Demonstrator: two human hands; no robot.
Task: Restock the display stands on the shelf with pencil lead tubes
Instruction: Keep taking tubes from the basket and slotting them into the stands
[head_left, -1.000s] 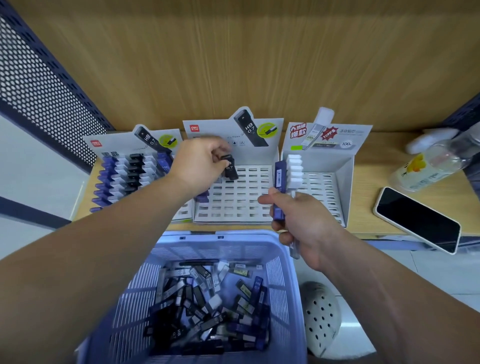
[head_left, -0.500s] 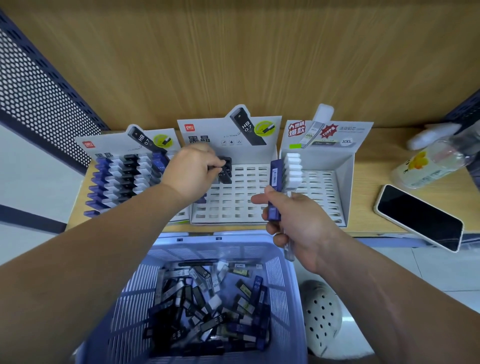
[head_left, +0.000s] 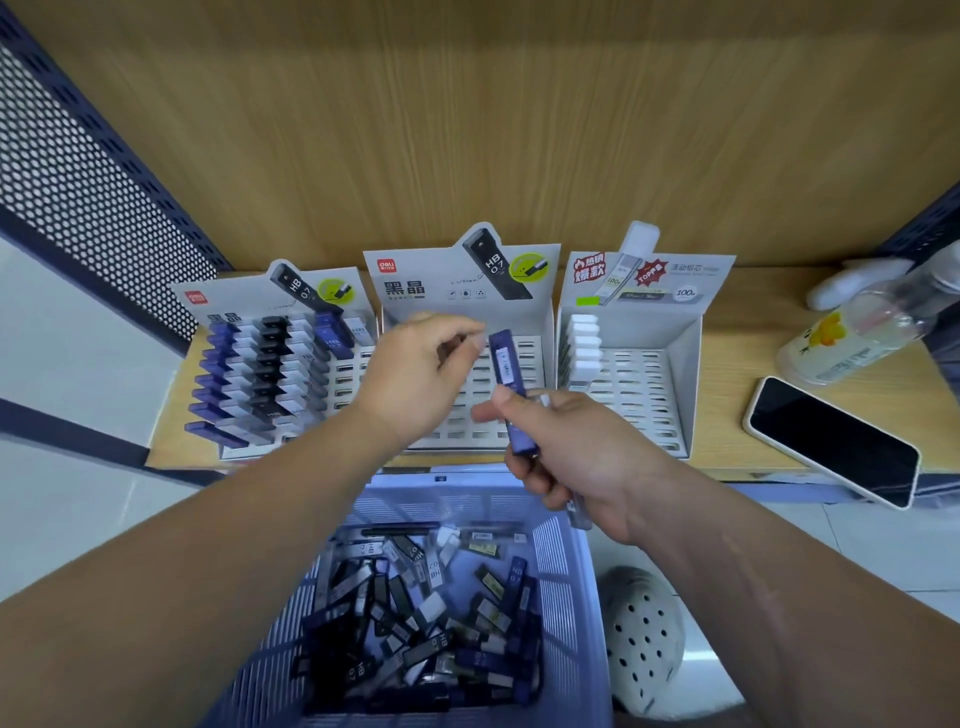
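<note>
Blue tube: it stands almost upright in the air in front of the middle stand, above the front rim of the basket.
Right hand: thumb and curled fingers pinch the lower half of the blue tube. A second, clear tube sticks out under the palm.
Left hand: fingers are half curled, and the tips of thumb and forefinger come near each other just beside the top end of the blue tube. I cannot tell if they touch it.
Middle stand: most of its visible slots look empty.
Left stand: many rows are already filled.
Right stand: there is only one column of white caps at its left wall.
Basket: many loose tubes lie mixed inside.
Handling, by my judgement: the blue tube is light, stiff, smooth plastic, so it can slip between dry fingers. The leads inside are brittle, so it should not be dropped.
Where to hold: on the two flat sides near the top end, so that the bottom end stays free to enter a slot.
</note>
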